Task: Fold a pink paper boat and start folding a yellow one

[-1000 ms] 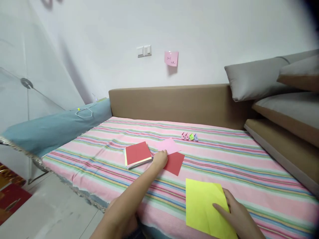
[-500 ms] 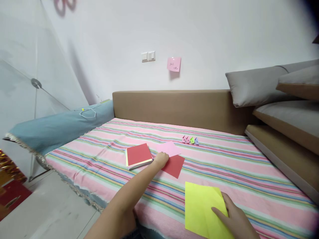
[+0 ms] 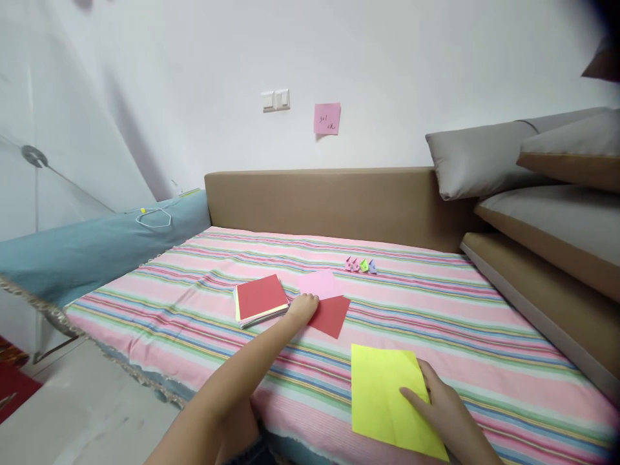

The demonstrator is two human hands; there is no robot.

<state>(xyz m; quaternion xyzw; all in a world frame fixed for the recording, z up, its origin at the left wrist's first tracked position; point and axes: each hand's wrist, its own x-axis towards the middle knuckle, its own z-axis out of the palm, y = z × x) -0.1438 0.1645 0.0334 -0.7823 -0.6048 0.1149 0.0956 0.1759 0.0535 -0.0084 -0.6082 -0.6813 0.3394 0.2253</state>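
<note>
A striped cover (image 3: 436,290) spreads beneath a yellow sheet (image 3: 380,394), grasped at its right edge by the right hand (image 3: 436,397) near the front. Beyond, to the left, a stack (image 3: 264,296) lies beside the left hand (image 3: 303,310), the nearer one to a red sheet (image 3: 332,316) and pink sheet (image 3: 320,284); curled fingers rest where these meet, grip unclear. Farther back, four folded papers (image 3: 364,265) sit in a row.

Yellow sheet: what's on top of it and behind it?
The right hand has its thumb on the yellow sheet; fingers pass behind, partly hidden. Striped cloth shows past the sheet's upper and left edges; what it covers is unseen.
</note>
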